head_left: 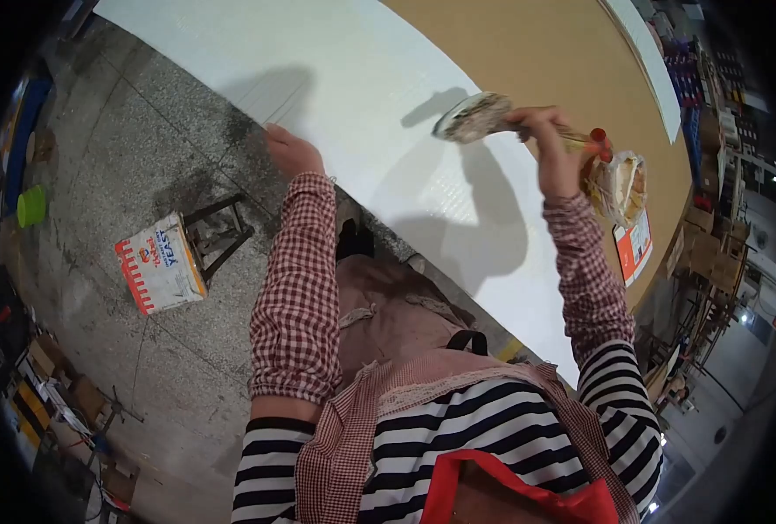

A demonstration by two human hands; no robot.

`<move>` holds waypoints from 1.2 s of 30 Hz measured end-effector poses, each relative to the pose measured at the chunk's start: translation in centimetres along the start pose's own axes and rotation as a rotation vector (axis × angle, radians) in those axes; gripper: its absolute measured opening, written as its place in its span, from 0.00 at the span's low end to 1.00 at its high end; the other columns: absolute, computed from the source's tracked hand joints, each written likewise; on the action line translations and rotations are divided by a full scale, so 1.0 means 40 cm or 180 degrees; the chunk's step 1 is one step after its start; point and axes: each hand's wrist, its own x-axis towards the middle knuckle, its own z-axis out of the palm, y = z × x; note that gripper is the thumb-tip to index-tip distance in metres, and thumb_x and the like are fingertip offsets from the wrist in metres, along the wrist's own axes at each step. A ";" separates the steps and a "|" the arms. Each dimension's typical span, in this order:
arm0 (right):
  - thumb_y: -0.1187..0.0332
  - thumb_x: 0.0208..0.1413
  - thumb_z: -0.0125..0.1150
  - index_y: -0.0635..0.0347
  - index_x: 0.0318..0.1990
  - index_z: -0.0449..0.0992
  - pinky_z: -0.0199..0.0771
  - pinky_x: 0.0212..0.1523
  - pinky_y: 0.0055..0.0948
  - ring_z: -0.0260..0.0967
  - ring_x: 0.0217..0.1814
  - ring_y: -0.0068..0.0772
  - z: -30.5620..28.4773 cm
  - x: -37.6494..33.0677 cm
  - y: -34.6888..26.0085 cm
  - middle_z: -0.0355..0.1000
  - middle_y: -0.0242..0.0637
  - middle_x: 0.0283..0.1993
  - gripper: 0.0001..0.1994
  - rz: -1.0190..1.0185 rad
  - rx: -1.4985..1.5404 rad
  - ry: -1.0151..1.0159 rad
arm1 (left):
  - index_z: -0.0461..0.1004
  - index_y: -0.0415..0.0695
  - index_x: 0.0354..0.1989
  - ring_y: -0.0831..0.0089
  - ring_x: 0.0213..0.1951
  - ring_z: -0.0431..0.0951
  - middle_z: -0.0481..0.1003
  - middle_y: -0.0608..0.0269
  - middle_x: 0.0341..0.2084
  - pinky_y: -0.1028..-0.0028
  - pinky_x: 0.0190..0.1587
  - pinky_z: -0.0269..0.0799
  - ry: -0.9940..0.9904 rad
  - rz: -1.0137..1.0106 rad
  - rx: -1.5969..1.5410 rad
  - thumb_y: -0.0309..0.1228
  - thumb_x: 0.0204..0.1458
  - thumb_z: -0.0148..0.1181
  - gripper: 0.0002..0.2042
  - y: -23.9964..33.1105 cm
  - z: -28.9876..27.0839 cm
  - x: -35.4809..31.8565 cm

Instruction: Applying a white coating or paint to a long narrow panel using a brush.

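My right hand (545, 144) is closed round the handle of a wide brush (477, 118). Its pale, stained head points left above a white sheet (353, 96), and its shadow falls on the sheet. At the sheet's near left edge is my left hand (294, 153), fingers loosely extended and pointing away to the left. Nothing shows in that hand, though its fingertips are partly hidden. The long white sheet lies along the near side of a brown board (528, 44).
Right of my right hand lie a clear plastic bag (622, 188) with yellowish contents and an orange-and-white packet (634, 249). A small dark stool (218, 231) and a printed carton (162, 262) stand on the grey floor at left. Farther left is a green bucket (31, 206).
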 end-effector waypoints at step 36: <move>0.75 0.52 0.57 0.67 0.25 0.72 0.70 0.31 0.20 0.70 0.30 0.23 -0.035 -0.041 0.064 0.74 0.38 0.31 0.06 -0.0045 -0.0042 -0.0146 | 0.57 0.30 0.59 0.48 0.57 0.64 0.63 0.36 0.54 0.62 0.59 0.65 -0.0002 0.0128 0.0084 0.45 0.64 0.27 0.28 -0.008 0.009 -0.006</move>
